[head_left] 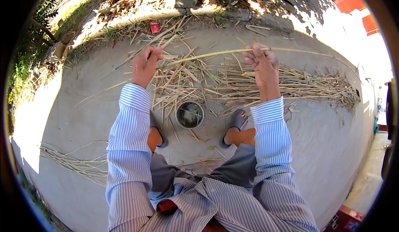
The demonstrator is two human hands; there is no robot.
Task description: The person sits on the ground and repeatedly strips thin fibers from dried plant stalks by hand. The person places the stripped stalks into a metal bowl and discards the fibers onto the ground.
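One long, thin, yellowish dry stalk (208,55) stretches between my two hands, above the ground. My left hand (144,63) is closed, with the stalk running to it and a thin end trailing out past the wrist to the lower left. My right hand (264,63) pinches the stalk between thumb and fingers, and its other end bends away to the far right. Below my hands lies a loose litter of short cut stalks and peelings (176,84). A thick bundle of dry stalks (299,84) rests on the ground under and beyond my right hand.
A round container (177,120) of dark liquid stands between my feet. Thin stalks (81,165) lie at the lower left. A small red packet (154,27) sits at the back, near a low kerb (145,17) with dry leaves and blocks behind it.
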